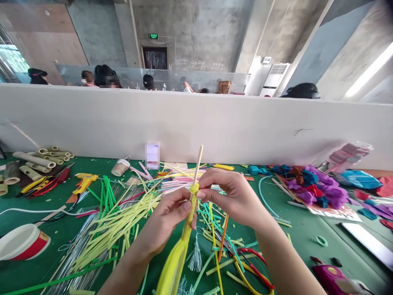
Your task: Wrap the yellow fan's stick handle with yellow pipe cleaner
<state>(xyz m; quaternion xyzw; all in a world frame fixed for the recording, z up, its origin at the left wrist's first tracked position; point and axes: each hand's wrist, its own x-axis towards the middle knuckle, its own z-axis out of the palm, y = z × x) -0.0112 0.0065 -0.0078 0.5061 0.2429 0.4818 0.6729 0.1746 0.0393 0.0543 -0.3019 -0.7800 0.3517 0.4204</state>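
Observation:
My left hand [164, 223] pinches a thin wooden stick [197, 164] where a bunch of yellow strips [176, 258] is bound to it. My right hand [235, 196] grips the same spot from the right, fingertips closed on the yellow wrapped knot [194, 189]. The stick points up and away; the yellow bundle hangs down toward me over the green table [276, 229].
Loose yellow and green strips [123, 221] cover the table centre. A yellow glue gun [84, 181], pliers and bamboo tubes [39, 159] lie left, a red-and-white tub [23, 243] near left. Purple and blue felt pieces [313, 188] lie right. A white partition [196, 123] runs behind, people beyond.

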